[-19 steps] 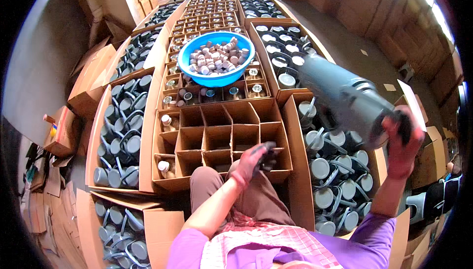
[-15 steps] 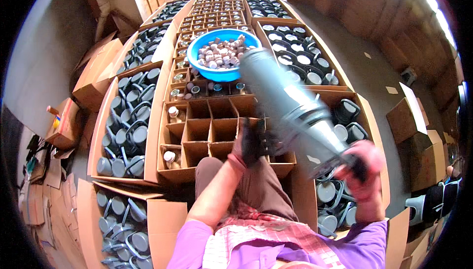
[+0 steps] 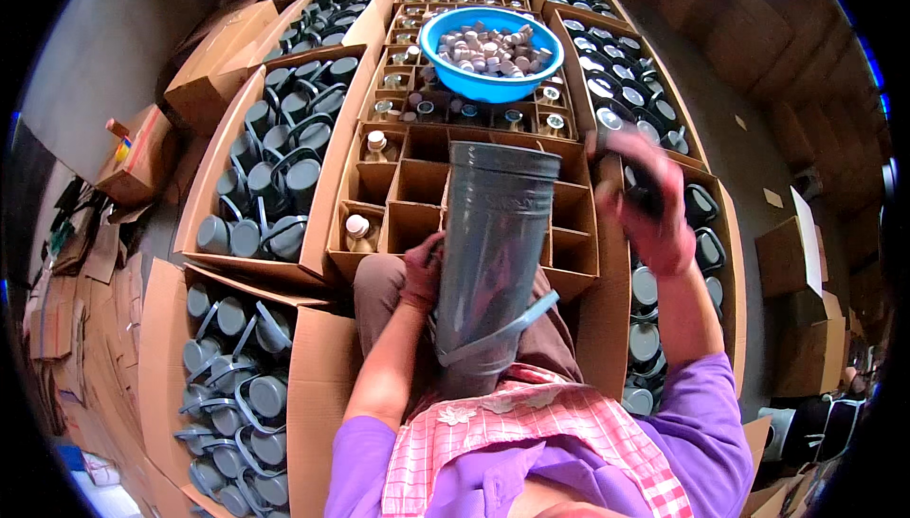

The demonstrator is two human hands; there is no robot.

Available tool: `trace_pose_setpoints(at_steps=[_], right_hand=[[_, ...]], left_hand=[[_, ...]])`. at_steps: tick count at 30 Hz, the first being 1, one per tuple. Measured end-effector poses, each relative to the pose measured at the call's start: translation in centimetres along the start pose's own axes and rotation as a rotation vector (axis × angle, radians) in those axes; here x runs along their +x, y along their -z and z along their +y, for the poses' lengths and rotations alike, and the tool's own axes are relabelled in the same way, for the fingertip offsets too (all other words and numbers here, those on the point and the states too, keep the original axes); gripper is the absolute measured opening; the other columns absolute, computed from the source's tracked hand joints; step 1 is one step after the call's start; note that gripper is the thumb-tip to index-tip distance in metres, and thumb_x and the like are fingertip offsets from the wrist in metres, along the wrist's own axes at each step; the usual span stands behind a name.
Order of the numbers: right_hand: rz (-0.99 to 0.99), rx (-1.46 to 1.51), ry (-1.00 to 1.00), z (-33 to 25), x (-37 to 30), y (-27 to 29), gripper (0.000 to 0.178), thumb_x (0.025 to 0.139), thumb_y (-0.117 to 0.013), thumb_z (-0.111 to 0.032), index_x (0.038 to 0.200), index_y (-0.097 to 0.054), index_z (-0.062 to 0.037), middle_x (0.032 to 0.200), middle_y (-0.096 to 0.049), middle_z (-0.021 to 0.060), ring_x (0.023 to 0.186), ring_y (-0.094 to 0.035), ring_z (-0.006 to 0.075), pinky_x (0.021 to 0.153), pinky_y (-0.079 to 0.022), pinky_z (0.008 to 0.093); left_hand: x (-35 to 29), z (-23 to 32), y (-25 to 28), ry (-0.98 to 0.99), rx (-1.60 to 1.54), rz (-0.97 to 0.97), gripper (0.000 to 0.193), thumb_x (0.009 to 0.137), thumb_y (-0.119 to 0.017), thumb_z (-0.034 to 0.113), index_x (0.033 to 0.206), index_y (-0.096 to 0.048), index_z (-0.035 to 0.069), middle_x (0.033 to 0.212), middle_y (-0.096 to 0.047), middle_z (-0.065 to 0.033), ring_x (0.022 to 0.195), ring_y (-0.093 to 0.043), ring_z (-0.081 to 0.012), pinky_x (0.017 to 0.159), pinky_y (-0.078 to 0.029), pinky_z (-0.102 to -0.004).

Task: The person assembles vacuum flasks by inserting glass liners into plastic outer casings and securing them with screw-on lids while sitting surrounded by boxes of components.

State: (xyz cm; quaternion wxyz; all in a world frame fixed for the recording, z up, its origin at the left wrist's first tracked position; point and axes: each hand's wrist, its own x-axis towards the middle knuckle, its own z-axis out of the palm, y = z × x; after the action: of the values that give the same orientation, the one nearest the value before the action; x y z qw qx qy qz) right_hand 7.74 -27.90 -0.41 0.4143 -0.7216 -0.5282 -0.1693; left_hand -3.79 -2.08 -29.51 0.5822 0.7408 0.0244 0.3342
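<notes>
A large grey-green thermos flask casing stands nearly upright over my lap, wide end up and narrow end toward me. Its grey carrying handle slants across the lower part. My left hand, in a dark red glove, grips the casing's left side; its fingertips are partly hidden. My right hand, in a reddish glove with a dark palm, is raised to the right, apart from the casing. Motion blurs it, but thumb and fingers look spread, and I see nothing held. Behind the casing is a divided cardboard box with two white-capped bottles.
A blue basin of small pale caps rests on boxes of bottles ahead. Cartons of grey-lidded flasks line the left, more cartons the right. Flattened cardboard lies at far left.
The casing has swung from slanting at the right to nearly upright before me. My right hand has let go of its narrow end and risen; my left hand now holds its side.
</notes>
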Motion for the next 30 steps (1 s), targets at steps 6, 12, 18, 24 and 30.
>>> trace_pose_setpoints(at_steps=[6,12,18,24,30], right_hand=[[-0.368,0.047,-0.383,-0.2,5.8,-9.2,0.052,0.091,-0.060,-0.053,0.103,-0.072,-0.0035,0.081,-0.066,0.0201,0.085,-0.069,0.0340,0.078,-0.051,0.0415],[-0.477,0.605,-0.117,2.1,8.4,-15.4,0.066,0.083,-0.064,-0.060,0.107,-0.071,0.0017,0.084,-0.070,0.0195,0.082,-0.070,0.0251,0.076,-0.052,0.0341],[-0.382,0.509,-0.156,4.7,10.9,-19.2,0.101,0.082,-0.032,-0.085,0.132,-0.058,0.0004,0.135,-0.058,0.0196,0.123,-0.056,0.0324,0.109,-0.038,0.0426],[-0.369,0.454,-0.039,1.4,12.6,-18.2,0.066,0.088,-0.057,-0.051,0.130,-0.059,-0.0005,0.135,-0.057,0.0193,0.129,-0.053,0.0319,0.110,-0.038,0.0403],[-0.500,1.446,-0.599,7.4,9.9,-25.2,0.091,0.084,-0.058,-0.065,0.142,-0.043,0.0022,0.138,-0.054,0.0179,0.125,-0.055,0.0305,0.109,-0.043,0.0440]], left_hand=[[3.3,1.6,2.5,0.396,-0.329,-0.256,0.030,0.095,-0.057,0.024,0.111,-0.069,0.002,0.100,-0.073,-0.0097,0.095,-0.069,-0.0243,0.086,-0.051,-0.0352],[13.4,5.2,7.1,0.550,-1.295,-0.168,0.091,0.090,-0.035,0.078,0.141,-0.045,0.004,0.127,-0.060,-0.0205,0.111,-0.062,-0.0331,0.100,-0.048,-0.0472],[15.1,13.0,13.2,-0.373,-1.042,-0.327,0.116,0.080,-0.011,0.090,0.152,-0.029,0.001,0.157,-0.029,-0.0199,0.146,-0.026,-0.0347,0.122,-0.008,-0.0431],[16.2,13.3,12.3,0.110,-1.049,-0.064,0.101,0.088,-0.024,0.080,0.149,-0.035,0.000,0.152,-0.038,-0.0203,0.143,-0.035,-0.0328,0.120,-0.020,-0.0430],[14.7,14.9,15.4,-0.235,0.110,-0.206,0.087,0.060,-0.087,0.054,0.121,-0.065,-0.003,0.107,-0.071,-0.0170,0.101,-0.068,-0.0264,0.091,-0.052,-0.0384]])
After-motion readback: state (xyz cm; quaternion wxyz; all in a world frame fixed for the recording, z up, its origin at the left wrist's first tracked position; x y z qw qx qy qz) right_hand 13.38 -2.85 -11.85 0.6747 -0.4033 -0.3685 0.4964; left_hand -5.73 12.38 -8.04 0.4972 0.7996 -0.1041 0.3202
